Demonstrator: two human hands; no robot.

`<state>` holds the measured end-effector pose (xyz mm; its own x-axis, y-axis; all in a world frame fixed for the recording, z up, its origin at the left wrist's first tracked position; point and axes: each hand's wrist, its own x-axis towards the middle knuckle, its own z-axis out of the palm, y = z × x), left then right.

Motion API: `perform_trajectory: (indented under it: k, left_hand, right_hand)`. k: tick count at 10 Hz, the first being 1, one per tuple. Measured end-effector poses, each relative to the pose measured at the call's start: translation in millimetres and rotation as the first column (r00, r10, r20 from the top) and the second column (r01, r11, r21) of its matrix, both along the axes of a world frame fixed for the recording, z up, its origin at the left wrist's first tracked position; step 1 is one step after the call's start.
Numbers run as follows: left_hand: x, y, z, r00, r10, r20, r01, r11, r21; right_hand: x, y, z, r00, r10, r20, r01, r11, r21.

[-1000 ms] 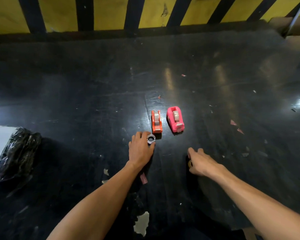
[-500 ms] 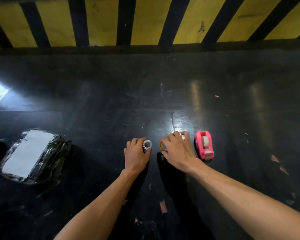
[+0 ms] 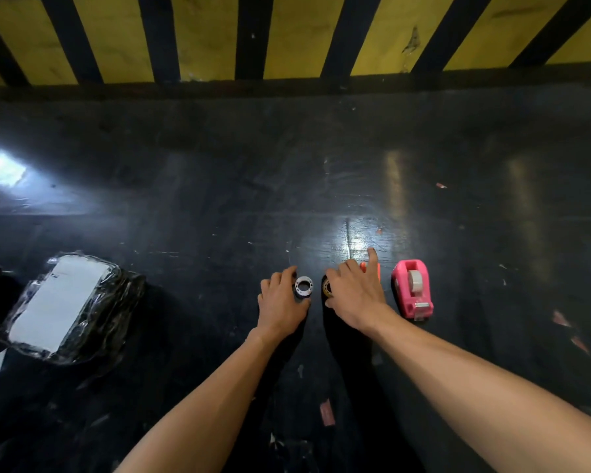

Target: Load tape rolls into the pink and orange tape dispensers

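On the dark glossy surface, the pink tape dispenser (image 3: 413,291) stands at the right with a grey roll seated in it. The orange tape dispenser (image 3: 369,268) is just left of it and mostly hidden under my right hand (image 3: 354,295), whose index finger points forward over it. A yellowish tape roll (image 3: 326,287) is pinched at the thumb side of that hand. My left hand (image 3: 280,303) rests on the surface, thumb and fingers closed around a small white-cored tape roll (image 3: 303,286) standing on edge. The two rolls are a few centimetres apart.
A black plastic-wrapped package with a white face (image 3: 65,305) lies at the left. A yellow and black striped wall (image 3: 287,35) runs along the far edge. Small pink scraps (image 3: 327,412) are scattered on the surface.
My right hand has carried the yellowish roll forward and left until it covers the orange dispenser, and its index finger has stretched out. My left hand has stayed on the white-cored roll.
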<state>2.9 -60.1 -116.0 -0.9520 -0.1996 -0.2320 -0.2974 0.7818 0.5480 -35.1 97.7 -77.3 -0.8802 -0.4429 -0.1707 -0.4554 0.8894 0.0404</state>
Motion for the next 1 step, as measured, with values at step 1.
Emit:
perform_trajectory:
  k: [1]
  left_hand:
    - [11.5, 1.7, 1.1, 0.996, 0.083, 0.016, -0.084, 0.996, 0.025]
  right_hand:
    - [16.1, 2.8, 0.0, 0.998, -0.010, -0.067, 0.005, 0.997, -0.075]
